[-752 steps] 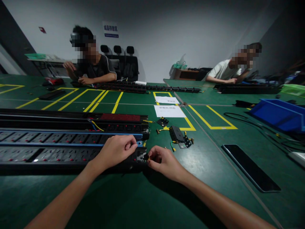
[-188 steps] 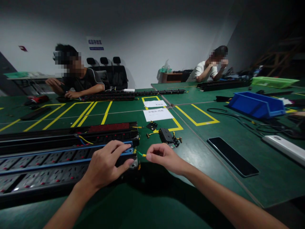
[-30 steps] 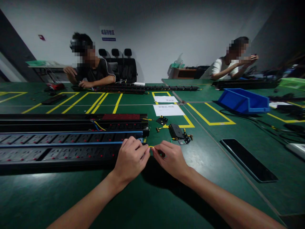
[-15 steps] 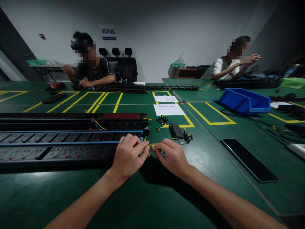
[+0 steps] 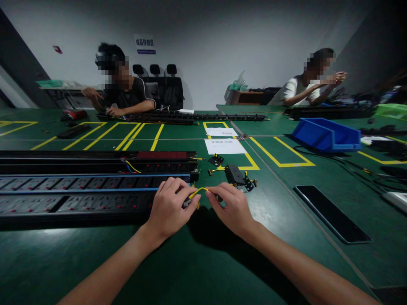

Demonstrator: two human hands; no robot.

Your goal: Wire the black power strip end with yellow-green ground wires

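From the head camera, your two hands are near each other but apart, joined by a short yellow wire [image 5: 201, 189] that arches between them at the right end of the near strip [image 5: 104, 202]. Your right hand [image 5: 233, 207] pinches the wire's right end between thumb and fingertips. Your left hand [image 5: 171, 206] lies over the strip's end, thumb and forefinger around the wire's other end; you cannot tell from here whether they grip it.

Just behind the near strip runs the blue-edged strip [image 5: 95, 183], and beyond that a dark strip with a red panel [image 5: 162, 155]. Past your right hand, a black box [image 5: 234, 174] lies on the green bench [image 5: 38, 262], with a small bracket [image 5: 216, 160] near it. Farther right you have a phone [image 5: 330, 214] lying flat and, behind it, a blue bin [image 5: 308, 136]. A white sheet [image 5: 225, 147] lies behind the box. Across the bench sit a person in a dark shirt [image 5: 127, 95] and a person in a light shirt [image 5: 297, 90], whose hands are raised.
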